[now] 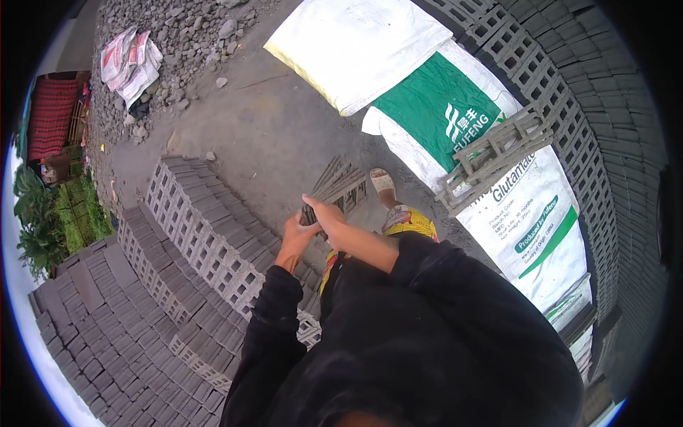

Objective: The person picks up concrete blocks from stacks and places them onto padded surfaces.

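Note:
In front of my body both hands are together at the near end of a grey slatted piece (340,186). It has long thin ribs and openings on its right side; blur hides its exact kind. My left hand (294,238) is closed at its near left end. From the right, my right hand (326,215) reaches across and grips it, thumb forward. Both hands' fingertips are partly hidden. To the right, a grey ladder-like frame (494,158) with square openings lies across white and green woven sacks (430,99).
Stacked grey hollow blocks (213,242) rise on the left, and another long wall of them (530,64) curves along the right. A sandalled foot (383,183) is on the grey dirt ground (263,135). Gravel (188,43) and folded sacks (131,65) lie at the far left.

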### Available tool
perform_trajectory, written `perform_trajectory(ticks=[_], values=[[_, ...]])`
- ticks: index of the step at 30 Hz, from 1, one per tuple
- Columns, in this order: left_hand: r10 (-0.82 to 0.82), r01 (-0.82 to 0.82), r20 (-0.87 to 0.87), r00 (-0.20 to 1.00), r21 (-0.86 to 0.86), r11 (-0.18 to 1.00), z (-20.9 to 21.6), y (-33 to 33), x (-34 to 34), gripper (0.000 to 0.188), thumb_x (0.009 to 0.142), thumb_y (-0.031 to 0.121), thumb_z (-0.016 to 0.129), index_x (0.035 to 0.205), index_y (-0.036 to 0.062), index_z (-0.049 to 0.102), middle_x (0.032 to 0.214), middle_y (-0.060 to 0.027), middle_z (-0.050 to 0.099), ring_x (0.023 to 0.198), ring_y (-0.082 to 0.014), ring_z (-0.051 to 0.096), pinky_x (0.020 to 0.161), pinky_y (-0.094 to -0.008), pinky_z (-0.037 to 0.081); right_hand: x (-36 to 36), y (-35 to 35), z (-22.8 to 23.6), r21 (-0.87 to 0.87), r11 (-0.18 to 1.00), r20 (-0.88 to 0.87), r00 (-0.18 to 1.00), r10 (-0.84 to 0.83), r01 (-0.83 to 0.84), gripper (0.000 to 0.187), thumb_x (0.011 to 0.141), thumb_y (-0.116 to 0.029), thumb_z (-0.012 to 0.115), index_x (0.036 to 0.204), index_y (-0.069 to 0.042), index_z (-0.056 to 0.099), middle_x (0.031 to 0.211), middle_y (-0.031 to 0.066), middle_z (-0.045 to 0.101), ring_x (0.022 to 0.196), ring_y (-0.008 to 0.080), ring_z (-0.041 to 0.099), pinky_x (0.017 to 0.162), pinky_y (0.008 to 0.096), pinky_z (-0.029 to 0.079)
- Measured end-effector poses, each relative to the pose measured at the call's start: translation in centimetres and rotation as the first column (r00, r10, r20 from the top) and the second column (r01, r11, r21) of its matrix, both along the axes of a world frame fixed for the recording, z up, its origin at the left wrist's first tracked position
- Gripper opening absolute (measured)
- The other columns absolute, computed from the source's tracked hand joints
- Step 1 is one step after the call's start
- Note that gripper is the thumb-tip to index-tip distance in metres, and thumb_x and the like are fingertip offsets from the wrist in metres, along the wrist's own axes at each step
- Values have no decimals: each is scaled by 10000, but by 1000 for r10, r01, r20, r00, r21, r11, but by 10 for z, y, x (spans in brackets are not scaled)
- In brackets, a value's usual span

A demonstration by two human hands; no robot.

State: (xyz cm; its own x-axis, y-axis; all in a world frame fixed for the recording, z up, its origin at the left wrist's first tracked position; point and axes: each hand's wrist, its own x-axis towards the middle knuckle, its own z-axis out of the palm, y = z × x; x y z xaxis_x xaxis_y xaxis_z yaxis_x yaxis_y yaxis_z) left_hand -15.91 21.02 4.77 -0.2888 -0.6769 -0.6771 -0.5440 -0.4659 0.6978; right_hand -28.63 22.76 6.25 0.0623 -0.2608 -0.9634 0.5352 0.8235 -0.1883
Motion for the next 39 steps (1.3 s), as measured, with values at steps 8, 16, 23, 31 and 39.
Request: perform_trajectory(ticks=[8, 16, 23, 31, 39], values=[[10, -3, -187, 982, 40, 999, -31, -1, -4, 295, 734, 90, 704, 965, -25, 559, 844, -34, 603, 761, -97, 554, 649, -251, 445, -7, 10, 0, -77, 996, -117, 993, 28, -37, 775, 734, -573, 624, 1200, 37, 517, 1229, 194, 496, 1098, 295, 499, 885, 424, 397], [241, -51, -450, 860, 393, 918, -54, 13, 47, 399, 776, 59, 644, 1135, -49, 508, 980, -93, 600, 894, -162, 584, 767, -291, 468, 72, 17, -3, 40, 998, -404, 912, 66, -54, 564, 824, -546, 524, 1011, -35, 672, 1241, 245, 509, 1175, 369, 462, 966, 437, 369], [52, 47, -341, 939, 276, 960, -34, 20, 99, 433, 754, 107, 676, 1119, -70, 524, 1002, -118, 590, 882, -163, 576, 735, -290, 465, 120, 35, -30, 94, 993, -383, 918, 99, -68, 876, 802, -663, 462, 1377, -13, 344, 1467, 227, 190, 1349, 347, 220, 1046, 514, 266], [59, 30, -335, 940, 255, 966, -30, 8, 154, 504, 635, 188, 783, 1015, -59, 563, 881, -90, 631, 776, -160, 603, 668, -291, 466, 169, 30, 34, -60, 991, -234, 967, 105, -122, 836, 847, -680, 323, 1382, -38, 311, 1445, 199, 256, 1350, 316, 225, 1084, 467, 187], [-275, 273, -218, 936, -42, 961, 1, -15, 170, 462, 564, 168, 770, 912, -59, 570, 849, -136, 636, 742, -202, 626, 685, -306, 488, 167, 27, 10, -355, 934, 185, 982, 47, 22, 778, 879, -679, 228, 1367, -85, 347, 1420, 142, 329, 1312, 271, 290, 1081, 496, 159]])
